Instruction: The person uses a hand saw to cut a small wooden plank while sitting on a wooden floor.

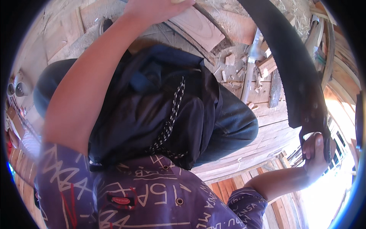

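My left hand (pixel 156 9) reaches across to the top of the view and grips a short wooden board (pixel 200 28) with visible grain. Its fingertips are partly cut off by the top edge. Off to the right, my right hand (pixel 316 150) is closed around the handle of a hand saw (pixel 297 57). The saw's long dark blade points up and away, its toothed edge facing left. The blade's far end leaves the view at the top, apart from the board as far as I can see.
Wood chips (pixel 230 59) and offcuts (pixel 267 66) litter the plank floor (pixel 263 118). Beyond my right knee lies a long tool with a metal part (pixel 253 49). Curved timber (pixel 328 49) stands along the right side. My folded legs (pixel 236 118) sit between my arms.
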The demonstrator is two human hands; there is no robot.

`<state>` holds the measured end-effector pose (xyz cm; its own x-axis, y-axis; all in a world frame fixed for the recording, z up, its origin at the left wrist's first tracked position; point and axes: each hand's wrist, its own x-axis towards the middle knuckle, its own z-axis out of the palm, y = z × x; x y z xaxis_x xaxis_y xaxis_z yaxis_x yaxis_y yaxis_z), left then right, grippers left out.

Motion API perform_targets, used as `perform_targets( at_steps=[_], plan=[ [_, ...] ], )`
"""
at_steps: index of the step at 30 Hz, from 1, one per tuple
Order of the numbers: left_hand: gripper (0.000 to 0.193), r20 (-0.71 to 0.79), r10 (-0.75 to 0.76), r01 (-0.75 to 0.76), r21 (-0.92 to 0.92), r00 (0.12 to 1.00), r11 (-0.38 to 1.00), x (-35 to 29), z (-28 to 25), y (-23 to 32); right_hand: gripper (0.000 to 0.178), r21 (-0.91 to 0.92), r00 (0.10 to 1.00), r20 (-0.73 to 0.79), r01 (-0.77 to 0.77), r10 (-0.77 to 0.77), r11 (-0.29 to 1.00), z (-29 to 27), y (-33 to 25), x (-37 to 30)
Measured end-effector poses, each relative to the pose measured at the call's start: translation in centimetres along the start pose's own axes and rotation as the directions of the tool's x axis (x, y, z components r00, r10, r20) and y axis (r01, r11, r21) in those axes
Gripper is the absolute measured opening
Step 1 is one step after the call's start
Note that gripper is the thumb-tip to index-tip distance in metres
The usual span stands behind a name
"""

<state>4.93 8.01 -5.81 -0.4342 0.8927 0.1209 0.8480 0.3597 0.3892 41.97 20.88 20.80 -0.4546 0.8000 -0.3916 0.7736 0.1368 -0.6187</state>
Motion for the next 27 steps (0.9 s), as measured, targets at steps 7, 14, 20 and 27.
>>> perform_targets(
  at_steps=[7, 14, 20, 27],
  plan=[
    [0.049, 0.007, 0.05, -0.05, -0.026, 0.999, 0.998, -0.3, -0.3, 1.0, 0.039, 0.089, 0.997, -0.02, 0.075, -0.074, 0.993, -5.9, 2.3, -7.7],
    [0.05, 0.061, 0.045, -0.044, -0.016, 0.997, 0.999, -0.5, -0.5, 0.5, 0.027, 0.102, 0.966, -0.227, -0.103, 0.124, 0.989, -1.7, 1.5, -5.3],
    [0.051, 0.01, 0.039, -0.039, 0.01, 0.999, 0.999, 0.0, 0.2, 0.2, 0.025, 0.093, 0.996, -0.073, -0.039, 0.046, 0.995, 5.8, 0.6, 2.5],
    [0.051, 0.032, 0.019, -0.019, -0.021, 0.999, 1.0, -0.2, -0.9, 1.1, 0.035, 0.069, 0.998, -0.009, 0.07, -0.07, 0.995, -4.0, 1.6, -6.8]
  ],
)
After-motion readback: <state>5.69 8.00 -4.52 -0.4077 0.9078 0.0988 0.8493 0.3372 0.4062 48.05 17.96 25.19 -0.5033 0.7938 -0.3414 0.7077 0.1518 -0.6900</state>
